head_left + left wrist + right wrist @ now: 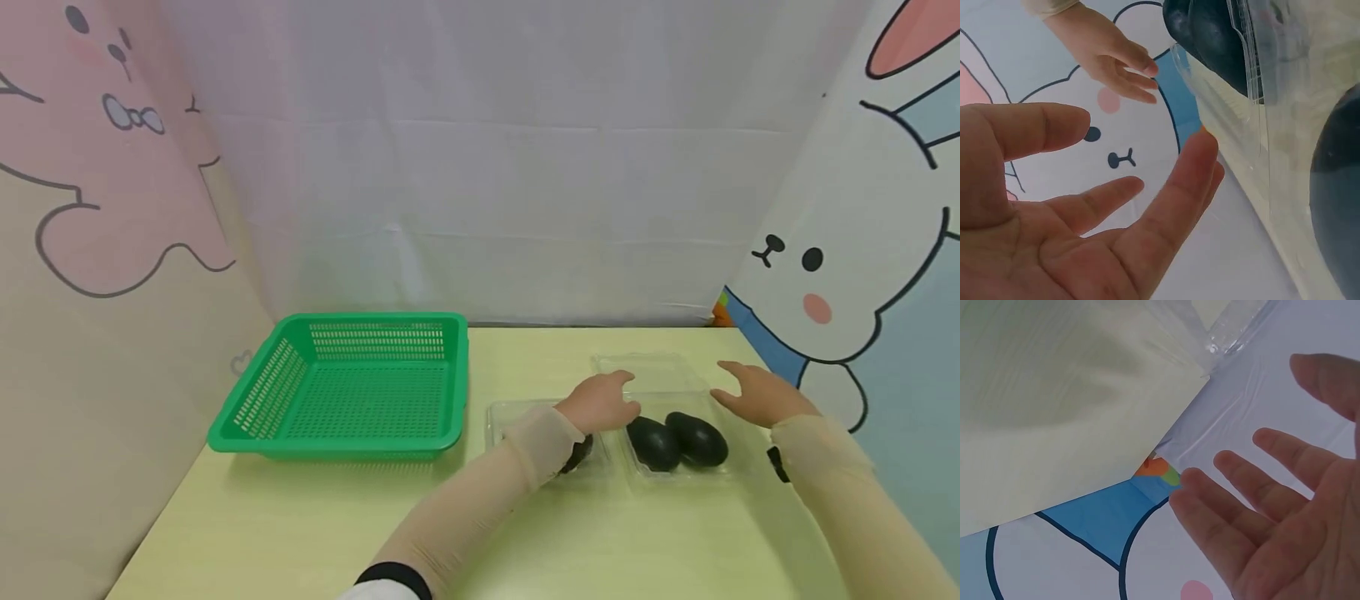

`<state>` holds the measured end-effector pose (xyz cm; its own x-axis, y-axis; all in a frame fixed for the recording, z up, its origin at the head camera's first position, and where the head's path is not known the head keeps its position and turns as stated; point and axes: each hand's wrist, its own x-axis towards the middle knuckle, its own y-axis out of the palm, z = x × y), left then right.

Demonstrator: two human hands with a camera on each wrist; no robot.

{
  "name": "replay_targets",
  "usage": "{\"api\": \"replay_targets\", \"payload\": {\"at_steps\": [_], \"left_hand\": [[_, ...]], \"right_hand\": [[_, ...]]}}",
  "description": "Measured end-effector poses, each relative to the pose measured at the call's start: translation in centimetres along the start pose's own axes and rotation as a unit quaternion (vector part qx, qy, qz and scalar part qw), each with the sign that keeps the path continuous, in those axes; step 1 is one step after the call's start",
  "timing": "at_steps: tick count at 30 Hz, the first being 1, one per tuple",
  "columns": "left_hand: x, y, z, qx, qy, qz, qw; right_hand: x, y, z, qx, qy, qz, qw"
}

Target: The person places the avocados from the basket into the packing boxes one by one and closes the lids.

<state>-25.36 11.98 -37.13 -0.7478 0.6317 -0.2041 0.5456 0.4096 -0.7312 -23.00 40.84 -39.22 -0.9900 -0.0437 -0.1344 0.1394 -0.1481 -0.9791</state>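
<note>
Two dark, smooth, oval fruits resembling avocados [697, 439] lie side by side in a clear plastic box [693, 477], whose lid [651, 372] is folded back flat behind it. My left hand [602, 402] hovers at the left of this box, fingers and thumb spread, holding nothing. Under my left wrist a second clear box [513, 410] holds another dark fruit [577, 455], partly hidden by the sleeve. Off the right side of the first box is my right hand [767, 397], its fingers spread apart with nothing between them, as the right wrist view [1285, 506] confirms.
A green plastic basket [450, 417] with perforated walls stands on the left of the pale yellow table [315, 533]. Behind the table hangs a white curtain [480, 167], with cartoon-printed cloth on both sides.
</note>
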Motion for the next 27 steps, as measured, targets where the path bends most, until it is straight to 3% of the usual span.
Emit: {"api": "replay_targets", "payload": {"at_steps": [11, 19, 22, 27], "left_hand": [[2.8, 1.9, 0.3, -0.084, -0.064, 0.039, 0.9937], [3.6, 1.8, 0.5, -0.045, -0.093, 0.018, 0.9945], [3.7, 1.5, 0.4, -0.032, -0.093, 0.018, 0.995], [5.2, 1.9, 1.0, -0.029, -0.086, 0.027, 0.9955]], "right_hand": [[0.5, 0.0, -0.7, 0.013, 0.023, 0.047, 0.999], [1.5, 0.1, -0.8, 0.014, 0.022, 0.071, 0.997], [1.9, 0.3, -1.1, 0.01, 0.026, 0.072, 0.997], [2.7, 0.5, -1.5, 0.015, 0.017, 0.077, 0.997]]}}
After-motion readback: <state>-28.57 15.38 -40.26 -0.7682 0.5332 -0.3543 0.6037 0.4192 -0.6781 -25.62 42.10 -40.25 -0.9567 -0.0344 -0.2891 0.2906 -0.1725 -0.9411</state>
